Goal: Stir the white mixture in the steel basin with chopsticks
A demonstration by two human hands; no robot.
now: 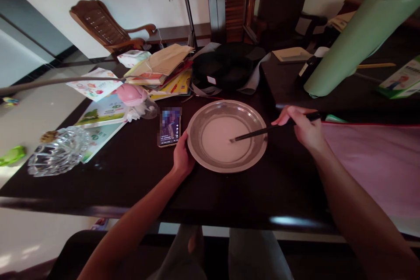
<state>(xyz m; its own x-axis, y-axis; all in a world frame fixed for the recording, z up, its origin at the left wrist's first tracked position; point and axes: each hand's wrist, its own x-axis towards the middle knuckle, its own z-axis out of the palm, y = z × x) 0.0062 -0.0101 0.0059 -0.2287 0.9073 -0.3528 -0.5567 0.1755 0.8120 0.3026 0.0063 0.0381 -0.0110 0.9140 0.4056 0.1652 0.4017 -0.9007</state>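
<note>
Now holding the bowl [226, 166] by its left rim with the left hand [182, 156], on the dark table [124, 170] just right of the phone [170, 127], and gripping a black stick [254, 132] in the right hand [304, 126], with its tip in the pale liquid [218, 140] covering the bottom of the bowl. Also facing, well to the left, a glass dish [61, 154] with a brown lump [49, 136] at its far edge, and, to the right, a green flask [356, 39] with its contents hidden.
</note>
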